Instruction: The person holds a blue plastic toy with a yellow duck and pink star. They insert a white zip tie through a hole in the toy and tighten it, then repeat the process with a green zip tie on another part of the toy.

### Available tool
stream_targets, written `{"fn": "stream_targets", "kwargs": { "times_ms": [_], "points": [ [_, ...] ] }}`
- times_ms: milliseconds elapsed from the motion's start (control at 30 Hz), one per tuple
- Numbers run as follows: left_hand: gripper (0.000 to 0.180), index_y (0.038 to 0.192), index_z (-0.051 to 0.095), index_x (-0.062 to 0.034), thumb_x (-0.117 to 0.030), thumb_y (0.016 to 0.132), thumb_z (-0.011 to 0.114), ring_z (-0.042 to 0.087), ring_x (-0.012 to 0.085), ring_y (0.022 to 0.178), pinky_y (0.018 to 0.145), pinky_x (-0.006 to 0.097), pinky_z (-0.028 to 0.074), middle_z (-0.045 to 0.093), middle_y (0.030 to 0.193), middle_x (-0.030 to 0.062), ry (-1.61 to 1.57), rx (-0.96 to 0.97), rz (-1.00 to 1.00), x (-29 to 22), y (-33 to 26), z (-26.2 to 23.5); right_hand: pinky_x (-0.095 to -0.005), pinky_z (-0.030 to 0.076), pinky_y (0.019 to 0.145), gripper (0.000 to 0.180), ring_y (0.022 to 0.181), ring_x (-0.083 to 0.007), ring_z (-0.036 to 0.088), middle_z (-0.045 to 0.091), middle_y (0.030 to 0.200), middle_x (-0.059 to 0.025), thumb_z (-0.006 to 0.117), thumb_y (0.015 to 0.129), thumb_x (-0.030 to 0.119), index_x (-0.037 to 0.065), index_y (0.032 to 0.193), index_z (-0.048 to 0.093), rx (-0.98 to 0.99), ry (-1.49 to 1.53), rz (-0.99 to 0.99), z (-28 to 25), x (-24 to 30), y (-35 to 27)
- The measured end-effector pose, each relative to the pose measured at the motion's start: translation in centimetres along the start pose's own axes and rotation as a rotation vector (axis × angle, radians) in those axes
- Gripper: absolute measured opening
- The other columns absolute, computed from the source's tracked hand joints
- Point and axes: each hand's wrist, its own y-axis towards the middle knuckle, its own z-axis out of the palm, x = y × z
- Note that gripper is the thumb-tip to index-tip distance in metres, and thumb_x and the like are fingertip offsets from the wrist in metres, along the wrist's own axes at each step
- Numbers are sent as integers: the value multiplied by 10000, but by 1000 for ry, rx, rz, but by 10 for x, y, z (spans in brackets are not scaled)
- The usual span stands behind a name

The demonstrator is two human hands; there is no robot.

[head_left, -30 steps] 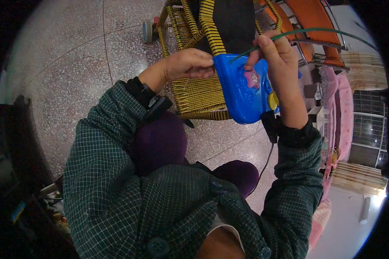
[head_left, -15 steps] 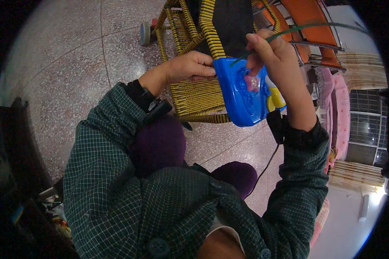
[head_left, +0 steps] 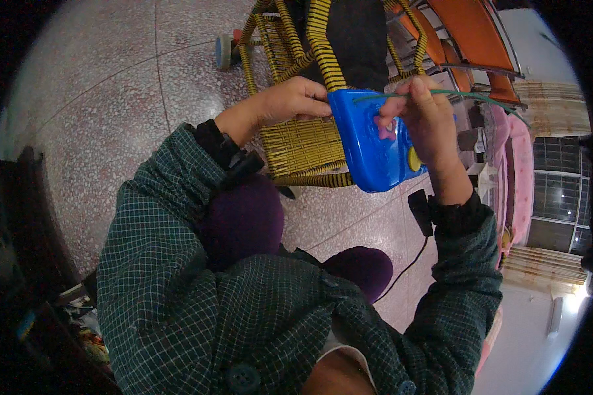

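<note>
A woven yellow and black cane baby walker [head_left: 301,141] stands on the floor in front of me. A blue plastic toy panel [head_left: 369,145] with a yellow button sits on its front edge. My left hand [head_left: 290,100] grips the left side of the blue panel and the cane rim. My right hand [head_left: 425,118] rests on the panel and pinches a thin green strand [head_left: 468,94] that runs off to the right. My dark checked sleeves come in from below.
The floor is speckled pink-grey terrazzo [head_left: 112,99]. The walker has a small wheel [head_left: 225,51] at its far left. Orange chairs [head_left: 468,33] stand behind it. A black cable [head_left: 415,253] trails on the floor. Pink furniture [head_left: 517,171] is at the right.
Both hands and the blue panel have shifted slightly up. The right hand has moved along the green strand, which now lies more level above the panel.
</note>
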Motion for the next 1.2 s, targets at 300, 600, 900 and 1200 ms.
{"fn": "stream_targets", "kwargs": {
  "times_ms": [300,600,900,1200],
  "points": [
    [271,836,606,1,-261,781,560,359,50,450,412,198,241,492,587,-15,-371,184,-98,3,6,3,-321,489,529,297,585,-241,600,606,720,-179,397,919,297,12,901,476,73,138,15,-10,-5,2],
    [211,890,606,6,-164,768,582,463,59,536,501,173,363,540,655,9,-435,188,-112,8,12,7,-288,476,558,312,554,-202,576,599,677,-141,353,932,311,36,878,488,62,164,53,-14,-7,7],
    [190,913,625,14,-116,788,564,478,54,619,566,184,371,557,727,-13,-335,155,42,25,20,11,-332,472,507,290,527,-238,566,586,683,-181,393,918,287,10,908,480,62,288,61,-21,-15,10],
    [242,986,606,22,-130,802,568,549,102,825,726,219,431,614,895,42,-143,213,123,30,26,15,-329,456,478,277,500,-232,552,578,645,-172,407,910,294,28,897,482,46,369,44,-24,-25,10]
  ]
}}
